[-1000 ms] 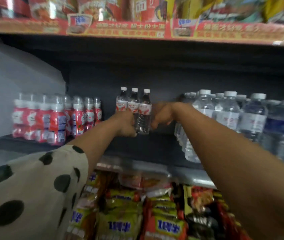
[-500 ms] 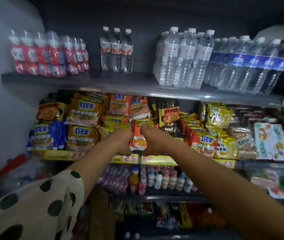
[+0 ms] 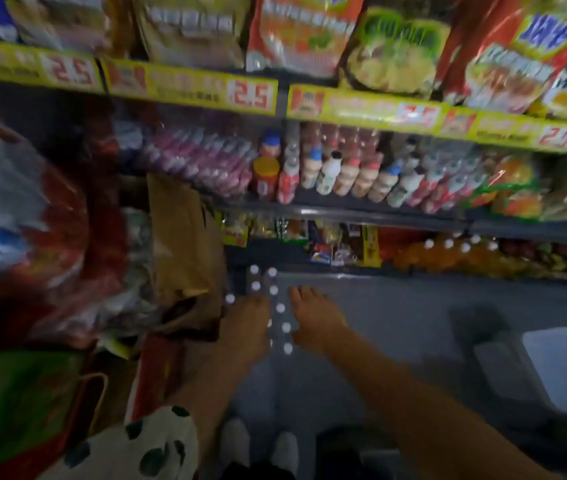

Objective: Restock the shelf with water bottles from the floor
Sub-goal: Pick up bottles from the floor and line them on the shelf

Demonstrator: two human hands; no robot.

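Much of the view is smeared by motion blur. At the far left a red, white and blue bag (image 3: 22, 230) is cut off by the frame edge, and its contents cannot be made out. Beside it a brown paper bag (image 3: 181, 244) leans against the shelf (image 3: 361, 213), its lower part lost in shadow. Below, a polka-dot sleeve (image 3: 136, 448) is cropped by the bottom edge.

The water bottles (image 3: 271, 291) stand on the floor (image 3: 396, 327) at the foot of the shelf, just right of the paper bag. Only their white caps are seen clearly; the bodies are dark and indistinct, so their number cannot be told.

The left hand (image 3: 249, 327) is held over the left side of the cluster, fingers extended forward and downward, covering some caps. Whether a bottle is touched cannot be told. The right hand (image 3: 313, 320) is held at the right side of the cluster, fingers straight and slightly spread, with nothing gripped. A column of caps is visible between the two hands, which are kept apart.

Further right, small drink bottles (image 3: 351, 174) are lined on the shelf beneath yellow price strips (image 3: 192, 86). At the far right a pale box (image 3: 562, 368) on the floor is blurred.
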